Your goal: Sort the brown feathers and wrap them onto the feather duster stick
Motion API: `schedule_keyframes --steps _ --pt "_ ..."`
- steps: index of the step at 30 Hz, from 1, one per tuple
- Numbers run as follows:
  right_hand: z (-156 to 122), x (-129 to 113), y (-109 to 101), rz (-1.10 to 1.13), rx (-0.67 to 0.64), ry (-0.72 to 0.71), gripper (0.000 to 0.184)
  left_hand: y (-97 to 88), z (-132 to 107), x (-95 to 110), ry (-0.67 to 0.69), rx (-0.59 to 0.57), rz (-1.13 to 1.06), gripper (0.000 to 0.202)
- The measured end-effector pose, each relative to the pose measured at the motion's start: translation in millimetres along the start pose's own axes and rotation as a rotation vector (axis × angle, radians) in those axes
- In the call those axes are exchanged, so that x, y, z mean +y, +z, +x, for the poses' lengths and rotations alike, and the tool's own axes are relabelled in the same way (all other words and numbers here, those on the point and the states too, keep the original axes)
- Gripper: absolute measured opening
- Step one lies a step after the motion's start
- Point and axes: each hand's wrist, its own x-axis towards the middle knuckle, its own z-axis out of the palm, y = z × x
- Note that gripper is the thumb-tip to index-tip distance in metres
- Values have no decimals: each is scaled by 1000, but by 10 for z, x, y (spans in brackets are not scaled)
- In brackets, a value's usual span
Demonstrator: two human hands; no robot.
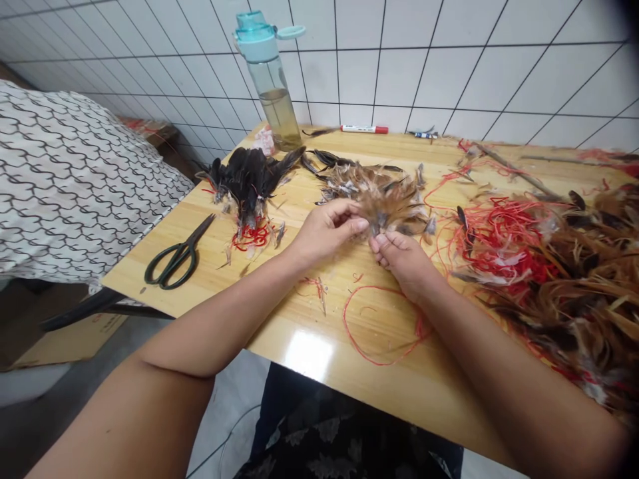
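Both of my hands meet over the middle of the wooden table (294, 319). Pinched in the fingers of my right hand (402, 259) is the base of a bunch of brown feathers (387, 207), which fans out upward. At the left side of the bunch is my left hand (332, 229), its thumb and fingers closed together near the feathers; whether a feather is between them is too small to tell. Just behind lies a pile of loose brown and grey feathers (349, 178). A loop of red string (349, 326) rests on the table below my right hand.
Black-handled scissors (172, 265) and a bundle of black feathers (247, 176) with red string lie left. A water bottle (277, 100) stands by the tiled wall, near a red marker (364, 129). Red strings (509, 233) and a large heap of brown feathers (589, 286) cover the right side.
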Motion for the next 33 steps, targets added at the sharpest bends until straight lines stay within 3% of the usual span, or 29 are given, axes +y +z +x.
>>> schedule_keyframes --steps 4,8,16,19,22,28,33 --pt "23 -31 -39 202 48 95 43 -317 65 -77 85 158 389 12" --pt "38 -39 -68 320 80 127 47 -509 81 -168 136 74 710 12" --pt "35 -35 -62 374 117 121 46 -401 45 -161 395 -106 902 30" --pt "35 -25 -50 342 140 113 46 -367 63 -210 426 -178 1032 30" --pt "28 -16 -38 298 159 91 46 -368 83 -251 431 -177 1053 20" --pt "17 3 -26 181 179 48 46 -411 60 -146 548 5 913 14" --pt "6 13 -8 26 198 13 45 -347 16 -55 501 -97 858 17"
